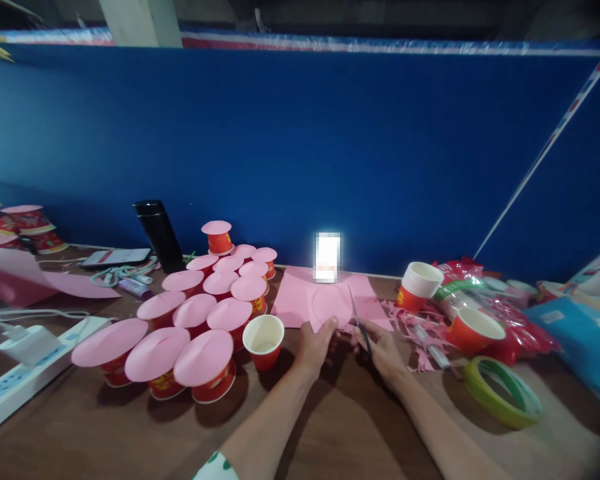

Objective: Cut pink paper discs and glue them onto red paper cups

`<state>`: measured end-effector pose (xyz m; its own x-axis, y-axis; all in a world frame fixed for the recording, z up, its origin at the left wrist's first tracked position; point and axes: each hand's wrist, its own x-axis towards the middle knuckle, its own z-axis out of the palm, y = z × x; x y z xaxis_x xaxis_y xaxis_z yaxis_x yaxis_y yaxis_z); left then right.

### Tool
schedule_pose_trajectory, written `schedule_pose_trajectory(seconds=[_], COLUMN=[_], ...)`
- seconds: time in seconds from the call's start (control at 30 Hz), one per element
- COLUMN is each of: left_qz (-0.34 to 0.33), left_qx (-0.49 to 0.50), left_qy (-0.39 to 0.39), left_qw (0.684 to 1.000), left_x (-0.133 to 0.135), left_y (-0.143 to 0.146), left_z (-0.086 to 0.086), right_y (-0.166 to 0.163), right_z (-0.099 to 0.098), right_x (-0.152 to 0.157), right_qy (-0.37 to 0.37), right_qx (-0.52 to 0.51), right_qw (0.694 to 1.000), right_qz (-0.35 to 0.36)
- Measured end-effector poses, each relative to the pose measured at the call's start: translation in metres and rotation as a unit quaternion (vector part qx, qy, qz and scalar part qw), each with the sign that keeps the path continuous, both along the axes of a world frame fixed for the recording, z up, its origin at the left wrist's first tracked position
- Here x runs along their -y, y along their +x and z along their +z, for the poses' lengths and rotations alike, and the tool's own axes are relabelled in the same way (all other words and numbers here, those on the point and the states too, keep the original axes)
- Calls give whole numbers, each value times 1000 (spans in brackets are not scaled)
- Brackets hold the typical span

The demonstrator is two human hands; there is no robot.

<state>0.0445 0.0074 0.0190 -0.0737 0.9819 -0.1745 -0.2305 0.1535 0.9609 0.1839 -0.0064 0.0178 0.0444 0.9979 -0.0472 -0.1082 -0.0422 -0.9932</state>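
Between thumb and fingers, my left hand (319,343) grips a piece of pink paper (331,305) with a circle outline drawn on it. My right hand (383,347) is closed around a pair of scissors (363,330), whose blades point up at the right edge of that piece. Under both lies a larger pink sheet (293,293) on the table. Left of my left hand stands an uncovered red paper cup (263,340). Beyond it are several upside-down red cups (214,387) topped with pink paper discs (204,358).
A lit phone (327,259) stands behind the sheet. To the right are stacked cups (420,283), pink scraps (423,327), a single cup (475,330), plastic packaging (515,327) and a green tape roll (503,393). At left are a black bottle (159,233) and a power strip (40,370).
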Motion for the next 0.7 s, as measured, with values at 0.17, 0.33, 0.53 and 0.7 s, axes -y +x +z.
schedule_pose_trajectory(seconds=[0.17,0.33,0.53,0.7], left_qz=[2,3,2,8], left_qx=[-13,-10,-5,-2], left_qy=[3,1,2,10], left_qw=[1000,1000,1000,1000], left_x=[0,1,0,-3], left_y=[0,0,0,0], left_z=[-1,0,-1,-5], right_y=[-1,-2,0,1], right_z=[5,4,1,0], right_x=[2,1,0,0], right_qy=[1,-3,3,10], right_qx=[0,-11,-10,-6], right_qw=[1000,1000,1000,1000], right_qz=[-7,-9,-7,-10])
